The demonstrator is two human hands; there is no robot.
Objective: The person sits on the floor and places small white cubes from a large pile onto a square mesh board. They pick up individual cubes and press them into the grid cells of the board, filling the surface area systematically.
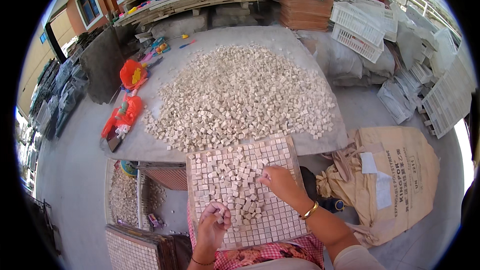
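A shallow tray [294,156] rests in front of me, lined with small square stone tiles set in a grid. Loose beige stone cubes [243,171] are heaped across its middle, over parts of the grid. My left hand [214,222] is above the tray's left side, fingers curled around a small stone cube [219,216]. Over the right half, my right hand [281,184] has its fingertips pinched together; anything between them is too small to make out. Beyond the tray, a large pile of the same cubes [245,95] covers much of a grey table [330,142].
Red plastic bags [133,74] and small toys lie on the table's left side. Stacked tile-filled trays [131,251] and a crate of cubes [123,200] stand at lower left. On the right are a tan sack [415,190] and white plastic crates [357,30].
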